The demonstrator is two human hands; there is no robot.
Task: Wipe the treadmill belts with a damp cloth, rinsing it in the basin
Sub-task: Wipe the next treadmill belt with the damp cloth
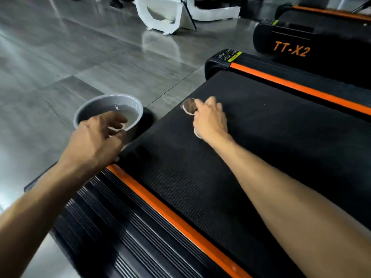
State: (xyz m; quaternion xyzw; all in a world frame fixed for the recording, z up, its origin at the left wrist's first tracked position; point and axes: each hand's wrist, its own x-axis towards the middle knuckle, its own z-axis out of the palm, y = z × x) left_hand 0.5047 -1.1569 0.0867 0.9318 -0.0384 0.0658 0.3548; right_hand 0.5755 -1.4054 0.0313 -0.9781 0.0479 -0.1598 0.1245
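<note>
Nearest, along the bottom of the frame, two bare forearms reach up and away over the treadmill's ribbed side rail [112,223] and its orange strip [176,219].

A little further, at left of centre, the left hand [96,141] hovers with its fingers loosely curled and apart, gripping nothing that I can see, right at the near rim of the grey basin [120,97]. The basin sits on the floor at the belt's left corner and holds cloudy water.

Just right of centre, the right hand [210,119] is closed around the cloth [189,106], a small brownish wad with pale edges pressed onto the black belt [261,137]. The cloth lies just right of the basin, near it but apart, so a rinse would mean carrying it left across the belt's edge. The right hand has it; the left is nearer the water. The belt's long axis runs from lower right toward the upper left.

Further off, at upper right, a second treadmill [313,43] marked TT-X2 stands alongside.

Counted: two treadmills, one basin, one cloth, two hands.
</note>
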